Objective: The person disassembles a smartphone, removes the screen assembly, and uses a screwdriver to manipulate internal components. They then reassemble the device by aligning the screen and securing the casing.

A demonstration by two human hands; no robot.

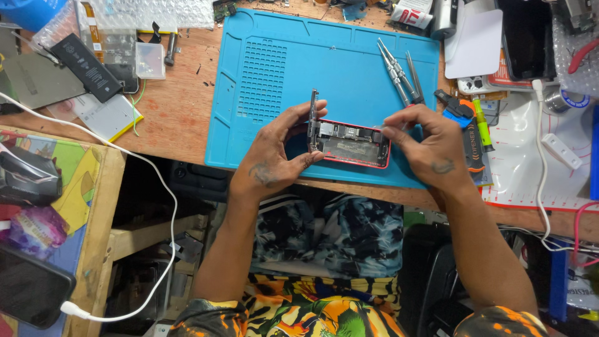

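- An opened red-framed phone body [350,145], a flat rectangle with its circuit parts bared, lies between the two hands on the blue silicone work mat [274,68]; its long axis runs left to right, one short end toward each hand.
- At that body's left end a thin dark screen panel [312,118] stands on edge, upright, its long axis pointing away from the person and its face turned sideways.
- The left hand [281,156] grasps this left end: the thumb lies against the near corner, the fingers curl over the top of the upright panel.
- The right hand [430,146] is pinched at the right end of the body, fingertips pressed together at the frame's far corner; whether something small sits between them I cannot tell.
- Beyond the right hand, three slim metal screwdrivers [399,72] lie on the mat, slanting away to the left.
- Just right of the right hand, a green-handled tool [482,122] rests on the wooden bench [181,106].
- Well left of the left hand, a black flat battery [85,67] lies on the bench.
- A white cable [156,181] trails down below the left hand.
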